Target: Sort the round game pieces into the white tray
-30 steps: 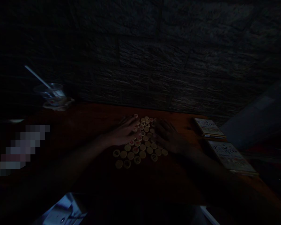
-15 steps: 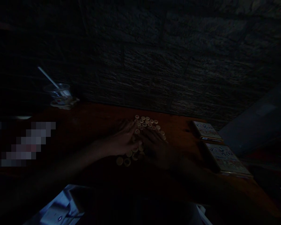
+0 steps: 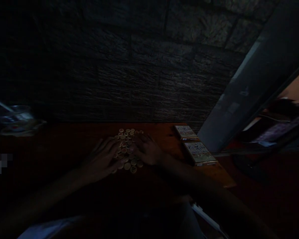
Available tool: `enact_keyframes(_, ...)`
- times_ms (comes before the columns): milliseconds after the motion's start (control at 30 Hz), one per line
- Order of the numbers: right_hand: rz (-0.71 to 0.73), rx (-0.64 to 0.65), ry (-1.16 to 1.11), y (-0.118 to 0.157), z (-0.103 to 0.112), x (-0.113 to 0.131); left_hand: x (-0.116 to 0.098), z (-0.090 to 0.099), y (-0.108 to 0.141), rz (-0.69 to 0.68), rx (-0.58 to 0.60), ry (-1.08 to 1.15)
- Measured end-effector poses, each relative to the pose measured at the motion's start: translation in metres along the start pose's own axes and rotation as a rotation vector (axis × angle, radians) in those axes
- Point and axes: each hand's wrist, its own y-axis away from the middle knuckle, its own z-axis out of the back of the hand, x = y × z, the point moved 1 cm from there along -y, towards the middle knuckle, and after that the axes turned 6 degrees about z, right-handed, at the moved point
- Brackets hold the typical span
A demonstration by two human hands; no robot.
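Note:
Several round, pale pieces with markings lie in a loose cluster on the dark reddish wooden table. At the left side of the cluster my left hand lies palm down, fingers spread, touching pieces near its thumb. My right hand rests over the right side, its fingers apart and covering some pieces. The pieces between the two hands are in plain sight. Neither hand grips anything that shows. The light is very dim, and what lies under the palms is hidden.
Two flat printed boxes, one farther back and one nearer, lie at the table's right. At the far left is a clear cup with a straw. A rough brick wall rises behind the table.
The view has swung right, so cup and boxes sit farther left. My hands have moved apart, uncovering more pieces between them.

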Motion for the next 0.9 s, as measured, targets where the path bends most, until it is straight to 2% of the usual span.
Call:
enact_keyframes(100,0.021,0.032,-0.007,-0.002,0.000,-0.001,0.006,-0.003,-0.007,0.002,-0.016,0.010)
enact_keyframes(167,-0.017,-0.021,-0.017,-0.004,0.007,-0.004,0.003,-0.003,-0.013,-0.045,0.010,0.065)
enact_keyframes(267,-0.104,-0.105,-0.070,-0.001,0.029,-0.007,-0.008,0.000,-0.021,-0.144,0.056,0.151)
enact_keyframes(367,-0.134,-0.087,-0.170,0.012,0.051,-0.007,-0.012,0.004,-0.023,-0.179,0.108,0.209)
enact_keyframes(467,-0.036,0.019,-0.238,0.030,0.058,-0.001,-0.004,0.005,-0.018,-0.133,0.121,0.227)
enact_keyframes(567,-0.011,0.032,-0.132,0.042,0.054,0.003,0.009,0.007,-0.011,-0.076,0.122,0.199)
enact_keyframes(700,-0.059,0.003,-0.100,0.052,0.057,0.000,0.024,0.011,-0.009,0.059,0.131,0.158)
enact_keyframes(900,-0.199,-0.004,-0.017,0.086,0.089,-0.010,0.047,0.013,0.000,0.192,0.146,0.160)
